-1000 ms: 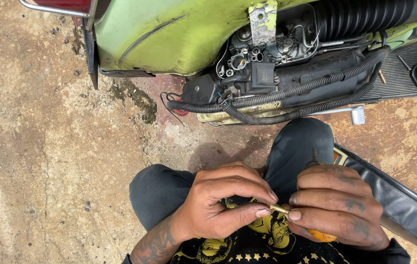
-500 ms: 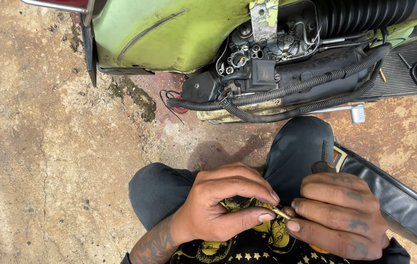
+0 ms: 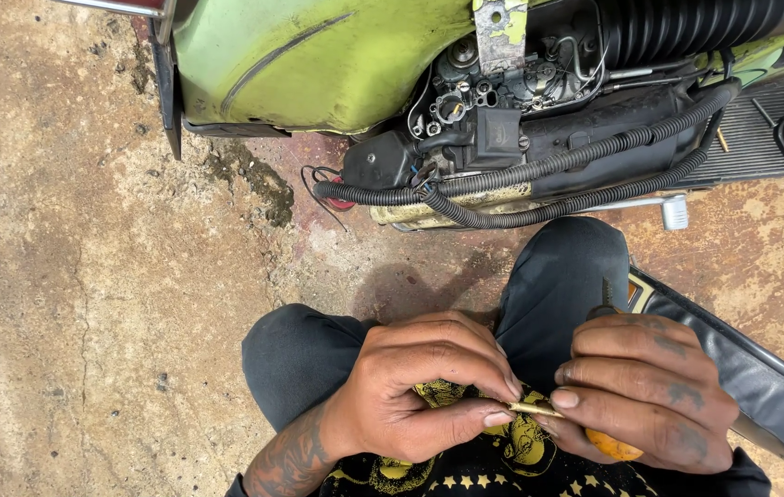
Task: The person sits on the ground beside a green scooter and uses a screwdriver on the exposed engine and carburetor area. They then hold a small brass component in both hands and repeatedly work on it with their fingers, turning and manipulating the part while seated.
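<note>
Low in the view, at about 6 o'clock, a thin brass-coloured metal pin (image 3: 534, 409) is held between the two hands above the lap. Its long axis runs nearly level, from 9 o'clock to 3 o'clock, with a slight drop toward 3. The left hand (image 3: 410, 387) lies at the pin's 9 o'clock end, and the left fingertips (image 3: 502, 416) are pinched narrowly on it, thumb below and forefinger above. The right hand (image 3: 645, 391) lies at the 3 o'clock end; its fingers are curled shut, a thumb tip touches the pin, and a rounded orange handle (image 3: 615, 445) shows under the palm. Whether pin and handle are one tool cannot be told. Both hands are equally close to the pin. Toward 12 o'clock, well apart from the hands, a green painted metal scooter body (image 3: 318, 64) lies on a stained concrete floor (image 3: 88, 276), with black ribbed corrugated hoses (image 3: 539, 175) running across its exposed engine.
</note>
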